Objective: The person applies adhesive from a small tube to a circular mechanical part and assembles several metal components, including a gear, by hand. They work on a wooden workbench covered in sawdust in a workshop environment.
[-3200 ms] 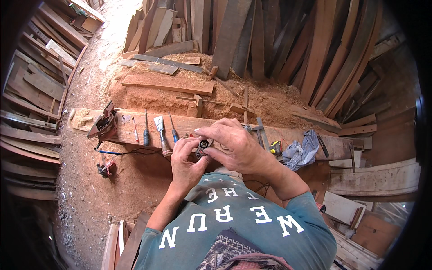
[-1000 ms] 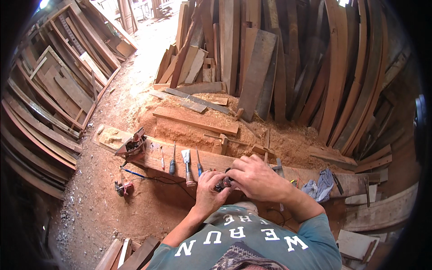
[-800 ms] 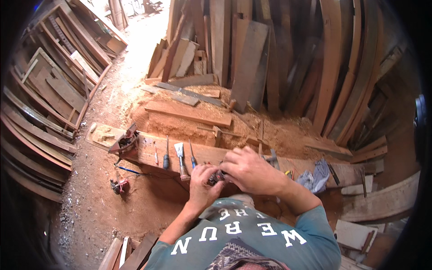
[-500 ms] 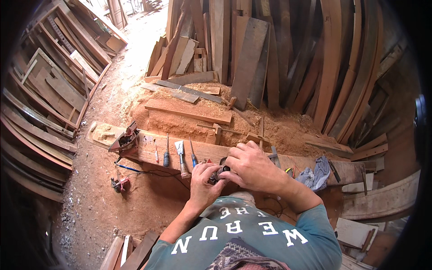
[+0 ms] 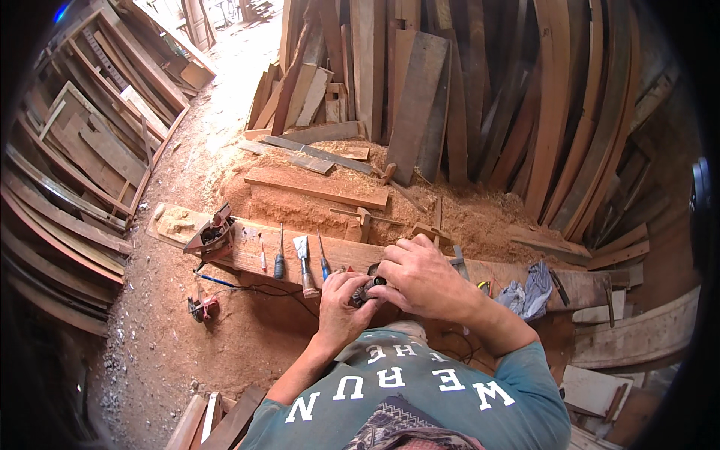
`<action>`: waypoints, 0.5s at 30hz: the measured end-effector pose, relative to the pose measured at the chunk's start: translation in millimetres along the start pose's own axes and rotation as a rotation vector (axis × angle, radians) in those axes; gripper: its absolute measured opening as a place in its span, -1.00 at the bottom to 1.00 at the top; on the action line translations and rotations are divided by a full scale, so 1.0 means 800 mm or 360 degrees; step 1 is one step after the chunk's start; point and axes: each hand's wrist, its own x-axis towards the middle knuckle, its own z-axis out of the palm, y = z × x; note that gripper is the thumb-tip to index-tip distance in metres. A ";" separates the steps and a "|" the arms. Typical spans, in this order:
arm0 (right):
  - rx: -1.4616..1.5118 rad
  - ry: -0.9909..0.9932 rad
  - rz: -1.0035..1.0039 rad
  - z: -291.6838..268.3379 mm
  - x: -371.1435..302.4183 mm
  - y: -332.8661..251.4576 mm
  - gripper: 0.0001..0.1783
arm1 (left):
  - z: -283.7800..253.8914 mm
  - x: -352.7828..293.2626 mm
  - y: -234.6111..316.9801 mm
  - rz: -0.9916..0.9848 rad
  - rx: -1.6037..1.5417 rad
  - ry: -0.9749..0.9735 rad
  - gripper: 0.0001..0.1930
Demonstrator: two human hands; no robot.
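My left hand [image 5: 341, 309] is closed around a dark, round machine part [image 5: 361, 294], held over the near edge of a long wooden plank bench [image 5: 251, 255]. From the other side, my right hand [image 5: 426, 276] closes on the same part, its fingers bent over the top. The fingers hide much of the part, so I cannot tell its exact kind. Left of the hands, on the bench, lie a slim blue-handled screwdriver [image 5: 323, 259], a wide-bladed chisel [image 5: 304, 266], a dark-handled screwdriver [image 5: 280, 259] and a small red-and-white screwdriver [image 5: 262, 253].
A power tool body [image 5: 215, 234] sits at the bench's left, its cord trailing below. A small red-and-black part [image 5: 202, 308] lies on the ground. Crumpled grey cloth [image 5: 534, 289] rests at the right. Behind the bench are sawdust [image 5: 300, 214] and upright boards [image 5: 420, 105].
The view has shifted very slightly. Both hands keep nearly the same grip on the dark machine part, and the tools lie where they were.
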 end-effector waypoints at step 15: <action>0.0109 0.0086 0.0054 0.007 -0.008 0.007 -0.72 | 0.004 -0.003 0.001 -0.0030 -0.0039 0.0014 -0.56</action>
